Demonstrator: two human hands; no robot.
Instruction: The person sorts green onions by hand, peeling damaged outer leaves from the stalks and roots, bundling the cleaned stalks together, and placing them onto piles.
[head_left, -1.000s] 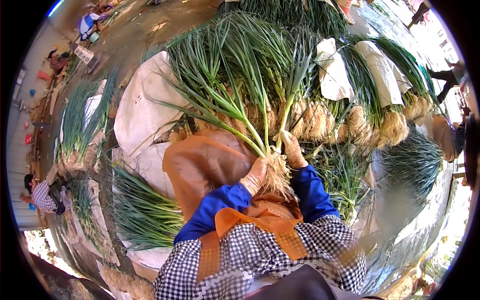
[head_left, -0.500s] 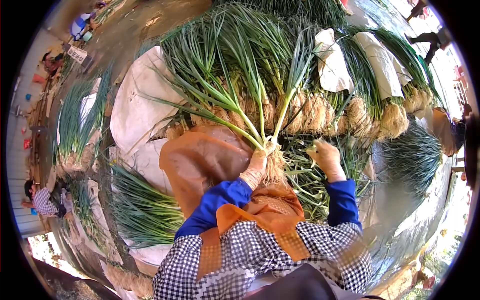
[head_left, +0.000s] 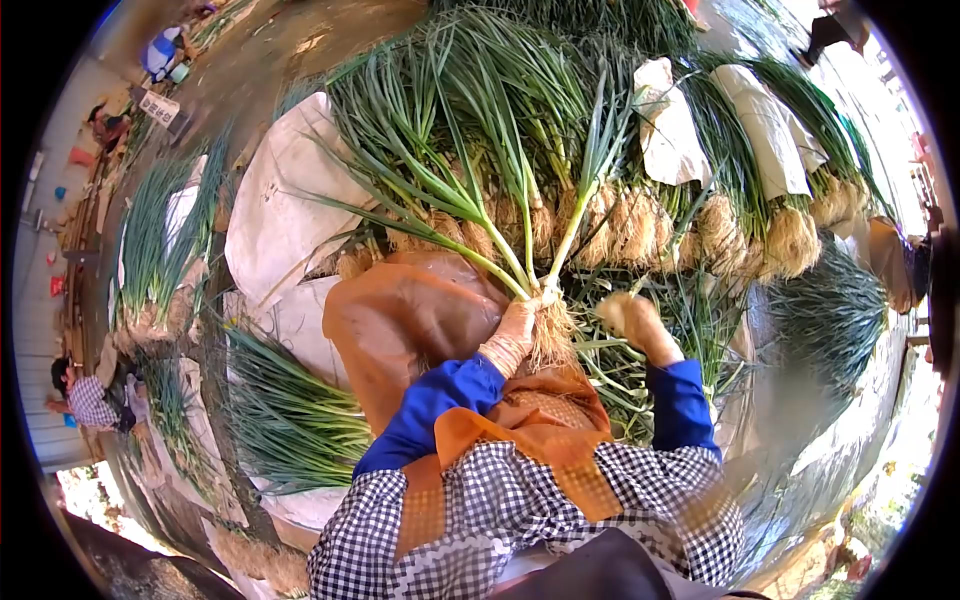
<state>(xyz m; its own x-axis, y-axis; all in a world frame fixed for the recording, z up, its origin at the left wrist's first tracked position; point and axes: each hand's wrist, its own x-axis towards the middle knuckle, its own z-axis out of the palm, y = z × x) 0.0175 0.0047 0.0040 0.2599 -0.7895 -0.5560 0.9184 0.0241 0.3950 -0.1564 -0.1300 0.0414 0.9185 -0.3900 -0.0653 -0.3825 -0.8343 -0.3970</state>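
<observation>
Over my lap, my left hand [head_left: 513,330] is wrapped around the base of a few green onions [head_left: 520,262]. Their leaves fan upward and away, and a pale tuft of roots [head_left: 553,330] hangs beside my fingers. My right hand [head_left: 640,322] is to the right of the roots, apart from them, with its fingers curled in. Motion blurs its fingertips, so what they hold, if anything, cannot be made out. Below that hand lie loose stripped leaves [head_left: 612,375]. An orange-brown apron [head_left: 410,305] covers my knees.
Bundled green onions [head_left: 630,225] stand in a row ahead, roots toward me. Another pile [head_left: 290,410] lies at left, near pale sacks [head_left: 285,210]. White cloths [head_left: 757,130] cover bundles at right. A person in a checked top [head_left: 92,402] sits far left; another person's legs [head_left: 835,35] show upper right.
My right hand has shifted slightly left, toward the roots. The left hand keeps its grip in nearly the same spot. The person's legs at upper right have moved.
</observation>
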